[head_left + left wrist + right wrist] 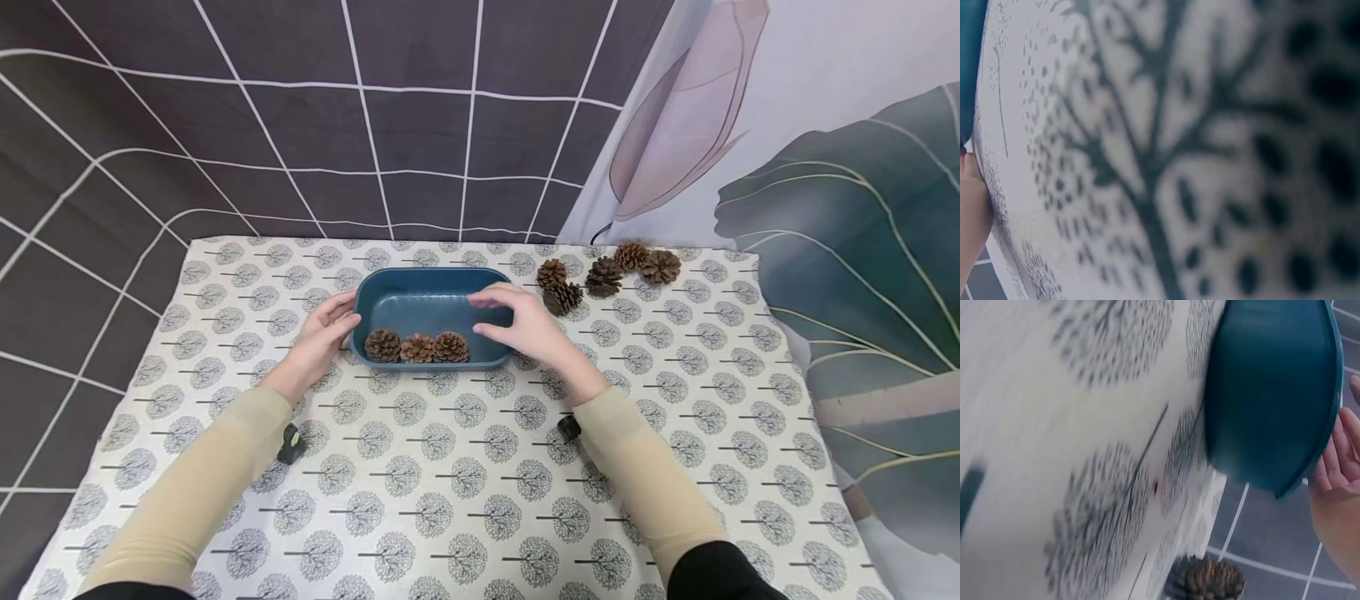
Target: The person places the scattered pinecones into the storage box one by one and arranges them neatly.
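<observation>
"Blue bin?"
"Set near far edge of bench, touched by relaxed left hand; three pinecones contained."
"Right hand?"
"Spread, empty, held over bin's right rim; five loose pinecones grouped towards far right corner."

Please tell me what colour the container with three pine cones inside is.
The container is a dark teal blue, seen best in the head view.
</observation>
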`<state>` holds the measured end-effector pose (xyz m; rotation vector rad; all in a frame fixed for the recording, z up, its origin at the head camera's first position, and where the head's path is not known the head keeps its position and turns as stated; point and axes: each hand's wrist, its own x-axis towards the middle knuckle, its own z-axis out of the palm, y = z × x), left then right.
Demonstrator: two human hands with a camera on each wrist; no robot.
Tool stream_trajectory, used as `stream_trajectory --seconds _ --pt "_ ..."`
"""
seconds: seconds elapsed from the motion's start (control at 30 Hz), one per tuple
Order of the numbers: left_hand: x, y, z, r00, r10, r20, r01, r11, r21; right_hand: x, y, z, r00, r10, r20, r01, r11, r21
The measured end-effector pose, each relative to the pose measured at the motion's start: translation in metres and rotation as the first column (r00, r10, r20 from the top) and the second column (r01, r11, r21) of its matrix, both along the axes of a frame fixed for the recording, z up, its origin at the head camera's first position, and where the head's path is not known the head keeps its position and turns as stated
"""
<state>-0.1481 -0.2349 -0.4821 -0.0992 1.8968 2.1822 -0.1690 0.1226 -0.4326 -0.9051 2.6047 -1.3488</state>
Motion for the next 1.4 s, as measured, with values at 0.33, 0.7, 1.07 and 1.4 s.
stream_trajectory --seconds 0.33,0.7,1.07,1.4 --pt "0.0 0.001 0.001 1.0 0.002 -0.002 -0.002 1.0 0.004 -0.004 0.038 0.003 0.988 -0.147 0.052 0.148 0.989 -0.02" --pt "0.001 0.002 0.002 1.0 0.009 0.0 -0.009 1.0 0.016 -0.009 0.079 0.004 0.971 -0.236 0.029 0.237 0.971 -0.025" --pt "0.001 0.001 0.002 1.0 0.0 0.007 0.0 1.0 -0.005 -0.014 0.109 0.0 0.936 -0.344 0.075 0.341 0.939 0.049" --pt "0.001 0.001 0.0 1.0 0.006 -0.011 -0.006 1.0 0.025 -0.017 0.121 -0.01 0.915 -0.39 0.098 0.386 0.92 0.065"
